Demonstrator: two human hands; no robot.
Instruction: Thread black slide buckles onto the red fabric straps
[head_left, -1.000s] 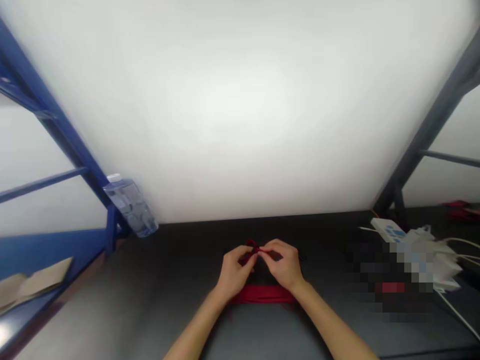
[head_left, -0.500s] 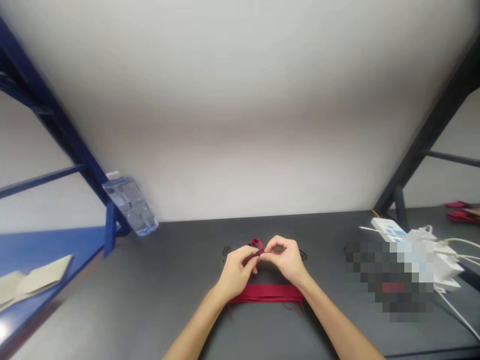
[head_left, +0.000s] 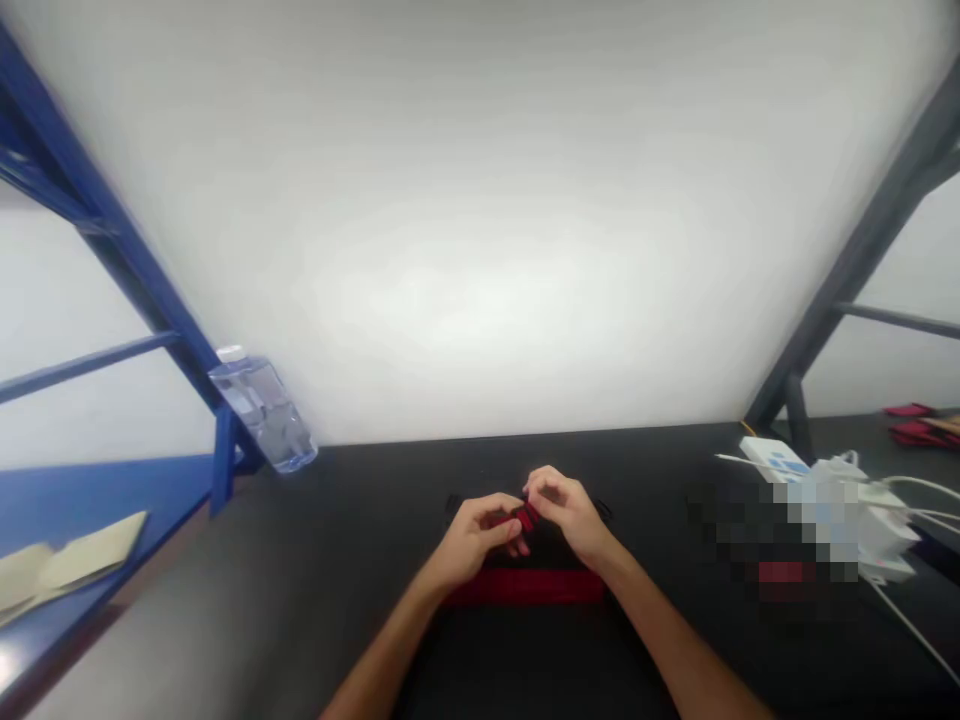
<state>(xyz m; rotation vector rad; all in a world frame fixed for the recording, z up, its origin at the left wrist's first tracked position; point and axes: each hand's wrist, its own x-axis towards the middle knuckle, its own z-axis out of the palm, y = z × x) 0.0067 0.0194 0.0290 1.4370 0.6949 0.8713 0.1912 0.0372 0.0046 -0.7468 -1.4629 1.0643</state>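
Both my hands meet over the dark table [head_left: 315, 590], pinching a small piece of red ribbon [head_left: 526, 518] between their fingertips. My left hand [head_left: 471, 540] is closed on it from the left, and my right hand [head_left: 571, 512] is closed on it from the right. Below my wrists a flat bundle of red ribbon strips [head_left: 525, 585] lies on the table. Small black buckle-like pieces [head_left: 452, 502] lie just beyond my hands, partly hidden.
A clear plastic water bottle [head_left: 262, 408] stands at the back left by a blue metal frame [head_left: 142, 300]. A white power strip [head_left: 780, 462] with white cables sits at the right, beside a blurred patch. More red pieces [head_left: 911, 425] lie far right. Brown paper [head_left: 67, 560] lies at left.
My hands have lowered the red ribbon slightly toward the table, and the small loop that stuck up above my fingers is now folded between them.
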